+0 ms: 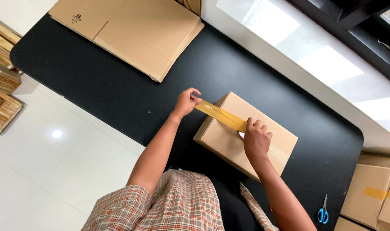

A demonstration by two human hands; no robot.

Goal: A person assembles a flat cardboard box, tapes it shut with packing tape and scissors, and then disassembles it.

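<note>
Head view: a closed box (229, 141) sits on a black table (118, 85); the left hand (185, 102) pinches the free end of a tape strip (220, 115) stretched taut past the box edge; the right hand (255, 139) grips the roll, mostly hidden, against the lid. The strip could twist, wrinkle or run off the seam if the pull slackens or drifts sideways; the pinched end may cling to the fingers.

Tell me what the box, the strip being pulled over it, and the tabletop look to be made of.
Box: matte brown cardboard, with creased edges. Strip: glossy, translucent amber, probably plastic packing tape. Tabletop: smooth matte black, perhaps laminate; material unclear.
</note>
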